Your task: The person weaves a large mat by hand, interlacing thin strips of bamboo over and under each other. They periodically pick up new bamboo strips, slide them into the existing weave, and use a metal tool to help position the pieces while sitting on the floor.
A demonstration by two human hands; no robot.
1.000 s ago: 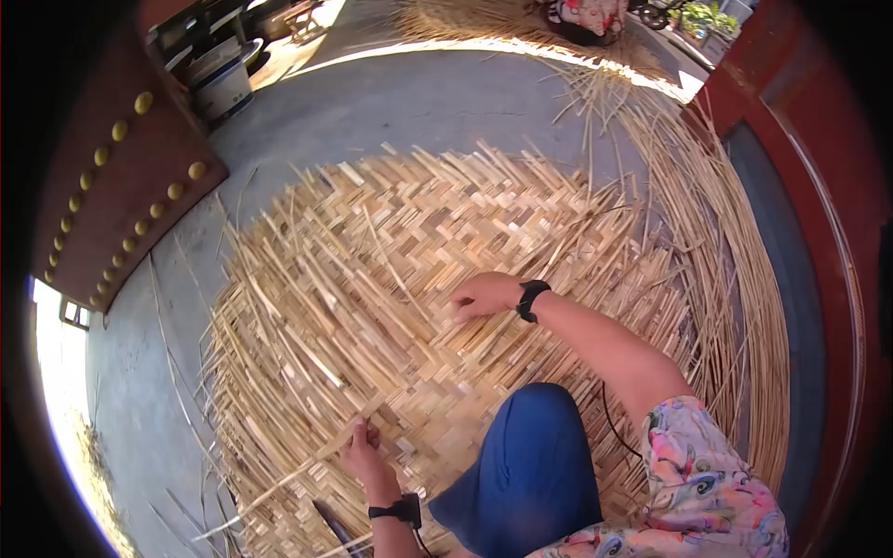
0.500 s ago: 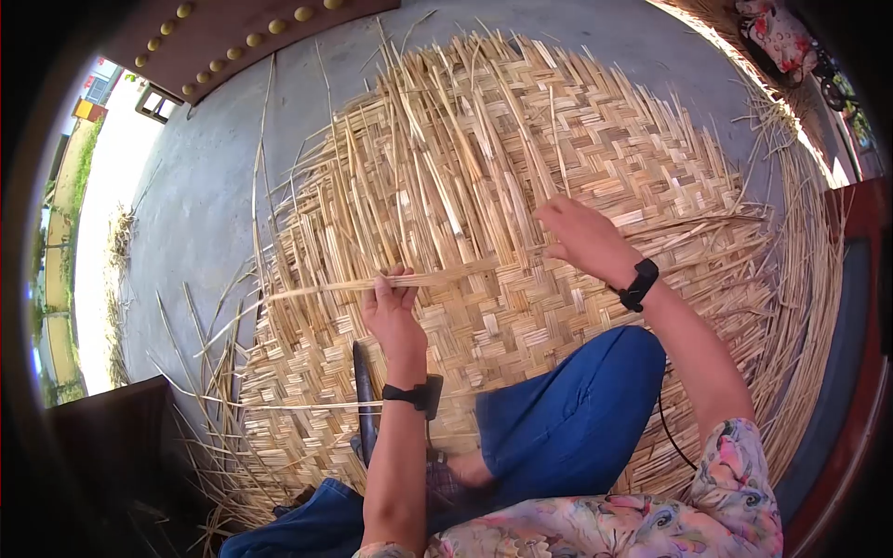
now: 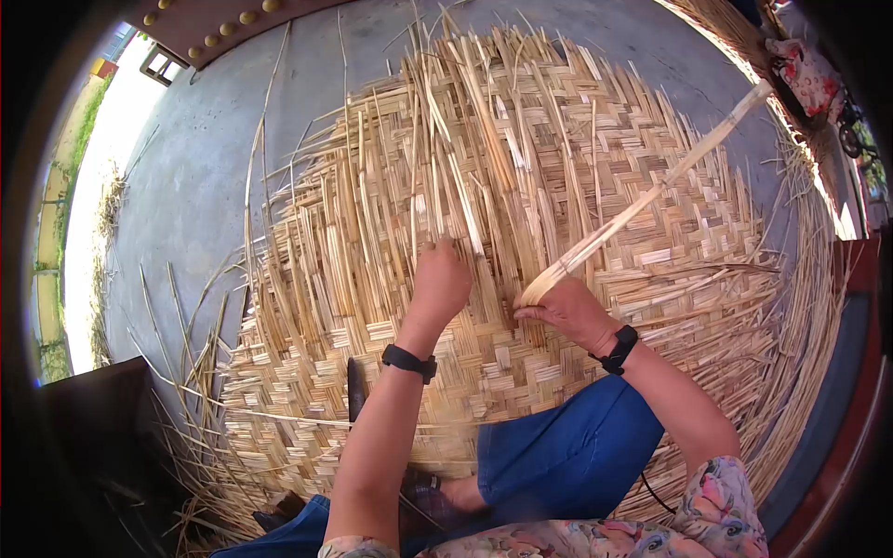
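A large mat [image 3: 521,372] of pale split reeds, woven in a herringbone pattern, lies under both hands. Loose reed strips [image 3: 363,214] run lengthwise over its middle, away from me. My left hand [image 3: 442,284] is closed among these upright-running strips, its fingertips curled around some of them; exactly how many is hidden. To its right, my right hand [image 3: 569,314] is closed on a long flat reed strip [image 3: 642,203], which slants up to the far right above the mat. A dark, blade-like tool [image 3: 354,391] lies on the mat beside my left forearm, partly covered.
My bent knee in blue trousers [image 3: 567,446] rests on the mat's near side. Loose reeds [image 3: 814,307] pile along the right edge, and more stalks [image 3: 200,372] stick out at left. A studded dark red panel [image 3: 214,28] stands at the back left on the grey floor [image 3: 195,205].
The flat strip lay across the front from my left hand; now my right hand holds it, swung up to the right. My left hand has let it go and moved right and farther out.
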